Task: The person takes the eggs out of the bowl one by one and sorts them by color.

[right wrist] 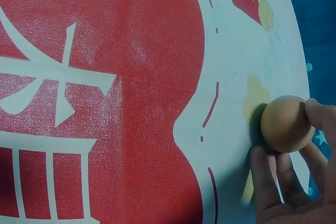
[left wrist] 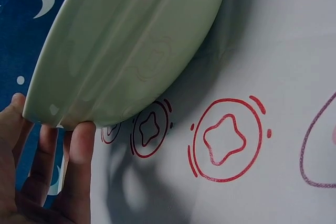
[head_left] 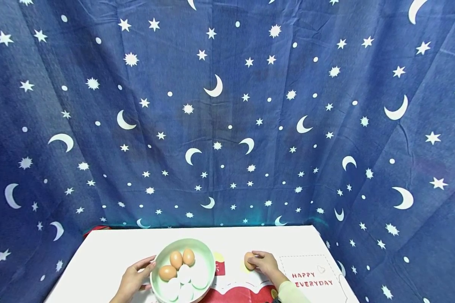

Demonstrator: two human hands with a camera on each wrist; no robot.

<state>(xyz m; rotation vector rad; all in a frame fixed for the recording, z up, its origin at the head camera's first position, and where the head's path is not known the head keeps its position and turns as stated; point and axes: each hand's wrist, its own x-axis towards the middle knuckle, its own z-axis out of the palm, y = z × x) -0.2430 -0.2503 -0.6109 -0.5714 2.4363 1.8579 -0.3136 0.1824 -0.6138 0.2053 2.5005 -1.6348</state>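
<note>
A pale green bowl (head_left: 211, 263) stands at the front of the table, with three brown eggs (head_left: 176, 259) and several white eggs (head_left: 184, 273) inside. At its left side my left hand (head_left: 134, 277) holds the rim, with fingertips (left wrist: 84, 132) against the outer wall in the left wrist view. To the right of the bowl, my right hand (head_left: 266, 264) pinches another brown egg (right wrist: 286, 124) between thumb and fingers. That egg is close over the white tabletop; whether it touches the cloth I cannot tell.
The white table covering (head_left: 136, 240) carries red prints and the words HAPPY EVERYDAY at the right. A dark blue curtain (head_left: 227, 126) with moons and stars hangs behind the table and along both sides.
</note>
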